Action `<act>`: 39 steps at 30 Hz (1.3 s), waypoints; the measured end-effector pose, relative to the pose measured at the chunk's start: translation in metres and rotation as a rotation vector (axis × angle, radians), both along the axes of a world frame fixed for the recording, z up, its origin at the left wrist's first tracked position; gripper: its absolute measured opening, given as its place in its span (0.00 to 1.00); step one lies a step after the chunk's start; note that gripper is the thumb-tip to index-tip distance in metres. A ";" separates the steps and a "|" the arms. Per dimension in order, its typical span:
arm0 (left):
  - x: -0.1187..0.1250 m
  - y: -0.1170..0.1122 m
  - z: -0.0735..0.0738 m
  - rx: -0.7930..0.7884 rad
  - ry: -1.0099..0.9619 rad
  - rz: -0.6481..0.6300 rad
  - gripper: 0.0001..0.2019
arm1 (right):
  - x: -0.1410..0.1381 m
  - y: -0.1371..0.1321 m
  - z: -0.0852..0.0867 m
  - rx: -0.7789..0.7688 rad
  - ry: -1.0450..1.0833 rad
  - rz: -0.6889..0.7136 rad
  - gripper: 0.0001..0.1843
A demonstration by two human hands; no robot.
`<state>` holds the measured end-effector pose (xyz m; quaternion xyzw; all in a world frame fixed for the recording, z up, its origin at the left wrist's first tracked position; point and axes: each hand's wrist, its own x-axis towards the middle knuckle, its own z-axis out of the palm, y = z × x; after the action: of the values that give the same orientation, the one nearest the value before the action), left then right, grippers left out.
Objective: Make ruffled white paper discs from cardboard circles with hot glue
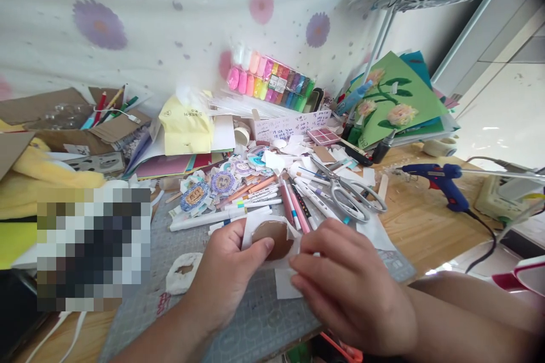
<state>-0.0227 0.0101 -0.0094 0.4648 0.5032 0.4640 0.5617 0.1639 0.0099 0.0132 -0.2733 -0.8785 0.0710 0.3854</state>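
My left hand (227, 275) pinches a white paper piece with a brown cardboard disc (275, 237) on it, thumb pressed on the disc's left edge. My right hand (349, 283) is closed on the same paper's right edge, fingers curled over it. Both hands hover above a grey cutting mat (251, 323). Several markers and pens (255, 198) lie just beyond the hands. Silver scissors (347, 193) rest to the right of the pens.
A blue glue gun (438, 178) lies on the wooden table at the right, its cord trailing. Round paper stickers (221, 181), a yellow pouch (185, 125), coloured clay sticks (272, 82) and a green flower card (392, 102) crowd the back. A white torn ring (184, 272) lies at left.
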 end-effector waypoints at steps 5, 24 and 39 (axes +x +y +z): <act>0.000 -0.002 0.004 -0.078 -0.240 -0.183 0.08 | 0.007 0.025 -0.006 -0.888 0.564 -0.124 0.11; -0.001 -0.001 0.000 -0.082 -0.044 -0.203 0.05 | 0.000 0.020 -0.005 -0.844 0.223 -0.091 0.07; 0.001 -0.003 0.010 -0.107 0.099 -0.368 0.06 | -0.001 0.024 -0.013 -1.495 0.562 0.155 0.20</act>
<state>-0.0215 0.0071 0.0011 0.5407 0.4607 0.3028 0.6354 0.1633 0.0340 0.0007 -0.3692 -0.4847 0.7335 0.3012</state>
